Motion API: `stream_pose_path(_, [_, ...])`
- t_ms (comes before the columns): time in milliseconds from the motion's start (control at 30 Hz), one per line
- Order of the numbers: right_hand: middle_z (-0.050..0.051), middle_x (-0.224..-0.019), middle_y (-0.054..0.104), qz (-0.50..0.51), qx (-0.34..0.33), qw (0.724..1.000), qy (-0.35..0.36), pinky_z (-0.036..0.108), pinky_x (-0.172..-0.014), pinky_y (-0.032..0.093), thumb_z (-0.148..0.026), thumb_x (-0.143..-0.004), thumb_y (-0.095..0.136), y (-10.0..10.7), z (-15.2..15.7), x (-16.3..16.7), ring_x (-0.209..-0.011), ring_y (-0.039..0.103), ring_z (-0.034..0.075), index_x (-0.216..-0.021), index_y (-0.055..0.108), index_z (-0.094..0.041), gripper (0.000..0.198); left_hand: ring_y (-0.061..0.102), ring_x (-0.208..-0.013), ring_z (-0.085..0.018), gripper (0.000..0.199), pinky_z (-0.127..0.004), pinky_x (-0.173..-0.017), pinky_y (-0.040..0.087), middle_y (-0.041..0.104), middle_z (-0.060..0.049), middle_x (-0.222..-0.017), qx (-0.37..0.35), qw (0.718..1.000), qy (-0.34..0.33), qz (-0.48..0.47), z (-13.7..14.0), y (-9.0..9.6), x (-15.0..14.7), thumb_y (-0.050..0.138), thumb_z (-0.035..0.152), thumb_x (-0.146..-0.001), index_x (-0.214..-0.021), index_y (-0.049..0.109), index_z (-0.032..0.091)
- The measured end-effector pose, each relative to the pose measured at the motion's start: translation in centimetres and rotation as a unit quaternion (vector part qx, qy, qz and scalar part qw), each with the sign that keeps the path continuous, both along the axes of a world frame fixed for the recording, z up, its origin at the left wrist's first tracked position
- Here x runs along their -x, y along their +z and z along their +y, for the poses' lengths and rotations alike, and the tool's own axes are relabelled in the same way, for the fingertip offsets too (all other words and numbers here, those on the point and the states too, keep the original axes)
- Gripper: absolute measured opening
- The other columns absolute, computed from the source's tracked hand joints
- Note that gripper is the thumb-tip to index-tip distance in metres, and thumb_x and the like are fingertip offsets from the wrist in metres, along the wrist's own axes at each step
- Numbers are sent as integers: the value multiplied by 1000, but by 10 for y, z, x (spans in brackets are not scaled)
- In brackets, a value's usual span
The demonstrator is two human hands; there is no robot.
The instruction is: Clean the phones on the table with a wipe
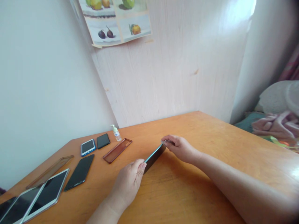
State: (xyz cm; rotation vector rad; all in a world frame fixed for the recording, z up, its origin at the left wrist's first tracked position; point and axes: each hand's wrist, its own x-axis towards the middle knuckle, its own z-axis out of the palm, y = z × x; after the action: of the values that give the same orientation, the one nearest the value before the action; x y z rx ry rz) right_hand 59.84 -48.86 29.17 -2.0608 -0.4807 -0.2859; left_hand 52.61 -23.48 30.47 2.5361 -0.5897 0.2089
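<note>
In the middle of the table, a phone (155,157) is tilted up on its side, its teal edge facing upward and its dark face toward me. My left hand (130,175) is closed around the near end, with the thumb on the dark face. At the far corner, my right hand (178,147) is closed in a pinch on a small whitish-grey cloth-like piece (164,142), pressed against the phone's edge. The fingers hide most of that piece, so its kind is unclear. An empty brown phone case (117,151) lies left of the phone.
Left on the wooden table (210,137) are a pump bottle (116,133), a white-fronted phone in a blue case (88,147), black phones (103,141), a translucent case (50,171) and white-framed tablets (48,193). A wall stands behind; bedding (277,124) lies at right.
</note>
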Motion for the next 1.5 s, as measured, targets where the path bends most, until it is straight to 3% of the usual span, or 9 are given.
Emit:
stream_pose_path(200, [2, -83, 68, -13, 14, 999, -31, 28, -73, 48, -32, -93, 51, -4, 4, -3, -78, 64, 17, -106, 67, -20, 24, 65, -82, -21, 28, -28, -71, 44, 68, -3, -87, 25, 1000, 10, 10, 2, -5, -3, 35, 39, -102, -104, 58, 24])
stream_pose_path(367, [6, -96, 69, -60, 33, 997, -45, 31, -84, 47, -29, -94, 50, -6, 6, -4, -93, 64, 20, -106, 69, -21, 24, 64, -83, -20, 27, -26, -69, 43, 68, -3, -89, 43, 999, 7, 25, 1, -7, -4, 36, 38, -101, -99, 59, 23])
stream_pose_path(500, [8, -96, 67, -91, 57, 994, -22, 30, -81, 49, -28, -98, 45, -4, 21, 12, -90, 64, 20, -111, 70, -22, 28, 63, -80, -20, 27, -26, -67, 43, 67, -3, -85, 54, 998, 13, 23, 1, -10, -8, 37, 37, -101, -95, 58, 22])
stream_pose_path(700, [10, -95, 66, -140, 216, 962, 97, 28, -71, 49, -21, -99, 38, 8, 62, 54, -81, 64, 20, -137, 54, -18, 41, 66, -88, -20, 22, -27, -74, 49, 71, -5, -95, 130, 991, -12, 29, 2, -16, -12, 42, 32, -99, -100, 61, 22])
stream_pose_path(833, [10, -96, 67, -160, 291, 938, 101, 28, -73, 48, -17, -96, 42, 17, 70, 57, -84, 65, 21, -141, 49, -18, 46, 67, -94, -21, 20, -29, -80, 50, 72, -6, -102, 159, 987, -18, 32, 2, -19, -13, 43, 29, -98, -105, 60, 23])
stream_pose_path(1000, [9, -99, 69, -122, 237, 964, 17, 29, -79, 49, -17, -93, 48, 11, 39, 25, -89, 67, 22, -127, 62, -24, 38, 65, -81, -19, 19, -26, -70, 45, 69, -3, -87, 111, 994, 0, 24, 2, -18, -12, 42, 31, -98, -94, 59, 22])
stream_pose_path(1200, [15, -118, 67, -113, 165, 978, -66, 38, -92, 50, -21, -99, 37, -9, 7, -2, -109, 64, 26, -133, 56, -18, 39, 62, -76, -19, 20, -25, -64, 39, 66, -1, -82, 85, 996, 15, 21, 1, -15, -10, 41, 31, -98, -87, 54, 22])
stream_pose_path(1433, [10, -116, 68, -133, 122, 980, 79, 30, -86, 54, -21, -99, 41, -13, 40, 30, -101, 68, 21, -136, 56, -24, 41, 63, -80, -20, 17, -26, -68, 41, 67, -2, -86, 115, 993, 13, 30, -1, -19, -11, 42, 30, -97, -92, 56, 23])
stream_pose_path(1500, [11, -112, 69, -146, 137, 977, 75, 32, -84, 55, -19, -97, 41, -14, 36, 26, -98, 68, 22, -136, 56, -23, 42, 63, -81, -20, 16, -25, -68, 41, 67, -2, -87, 113, 993, 13, 34, -1, -21, -11, 43, 29, -97, -93, 57, 23])
